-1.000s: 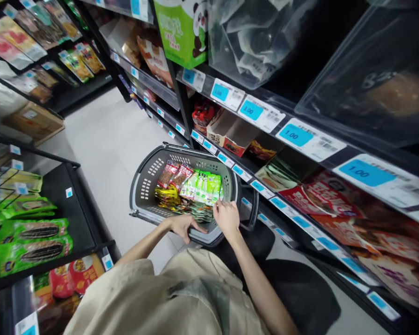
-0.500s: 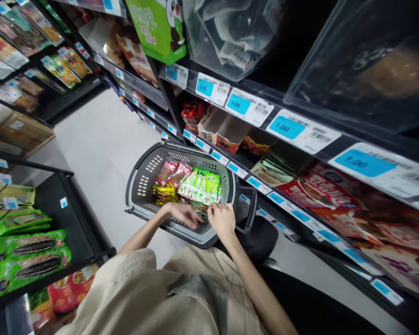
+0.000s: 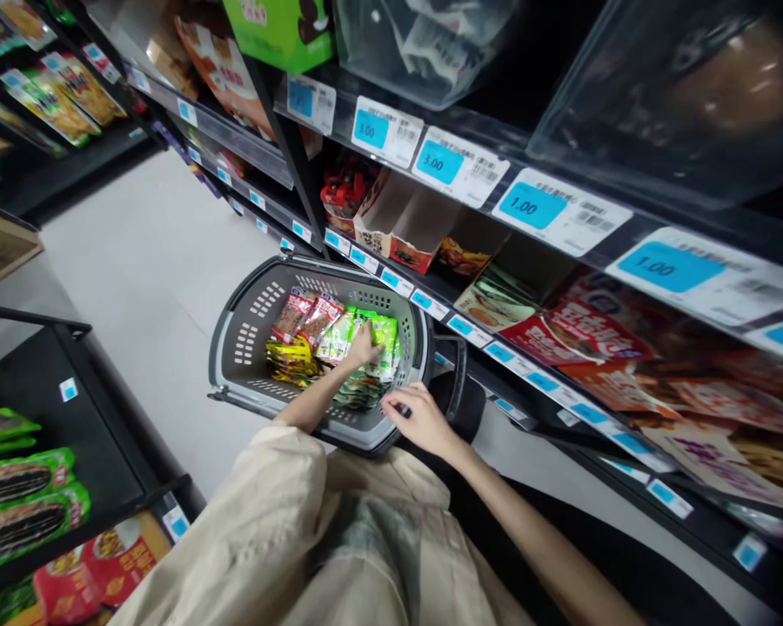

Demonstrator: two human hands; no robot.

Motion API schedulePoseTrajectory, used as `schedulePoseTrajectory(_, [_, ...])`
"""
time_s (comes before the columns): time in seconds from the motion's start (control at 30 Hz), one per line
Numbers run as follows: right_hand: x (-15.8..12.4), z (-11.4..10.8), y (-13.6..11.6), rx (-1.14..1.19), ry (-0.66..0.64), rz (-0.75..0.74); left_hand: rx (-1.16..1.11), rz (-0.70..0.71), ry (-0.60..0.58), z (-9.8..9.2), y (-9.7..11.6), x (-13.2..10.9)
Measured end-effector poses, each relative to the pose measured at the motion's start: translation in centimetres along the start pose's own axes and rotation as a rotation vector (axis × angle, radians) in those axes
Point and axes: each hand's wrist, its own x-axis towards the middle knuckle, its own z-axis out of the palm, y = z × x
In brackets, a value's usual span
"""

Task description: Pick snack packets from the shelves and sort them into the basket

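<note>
A grey plastic shopping basket [image 3: 248, 335] sits on the floor in front of me, filled with snack packets: red-brown ones [image 3: 304, 315], yellow ones [image 3: 291, 356] and bright green ones [image 3: 378, 335]. My left hand [image 3: 364, 348] reaches into the basket and rests on the green packets, fingers curled over them. My right hand [image 3: 418, 417] lies on the basket's near right rim, fingers bent on the edge, close to the black handle [image 3: 457, 382].
A shelf unit [image 3: 561, 217] with blue price tags runs along the right, holding red and green snack bags and open cartons. On the left a low black rack [image 3: 71, 417] carries green packets. Pale floor [image 3: 143, 261] stretches ahead down the aisle.
My left hand has moved from the basket's near rim forward into the basket onto the green packets. My right hand slid back to the rim. The view tilted lower and to the right.
</note>
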Motion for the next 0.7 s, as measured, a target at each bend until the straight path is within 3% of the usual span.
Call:
schedulePoseTrajectory(0.1, [-1.8, -0.8, 0.1, 0.066, -0.003, -0.107, 0.010, 0.011, 0.029, 0.0, -0.3, 0.4])
schedulePoseTrajectory(0.3, [-4.0, -0.7, 0.2, -0.077, -0.011, -0.317, 0.128, 0.107, 0.050, -0.6, 0.0, 1.5])
schedulePoseTrajectory(0.57, [-4.9, 0.1, 0.6, -0.155, -0.002, -0.300, 0.251, 0.161, -0.064, -0.7, 0.8, 1.4])
schedulePoseTrajectory(0.7, [-5.2, 0.3, 0.7, -0.100, 0.013, -0.283, 0.322, 0.177, -0.136, -2.0, 1.5, 1.3])
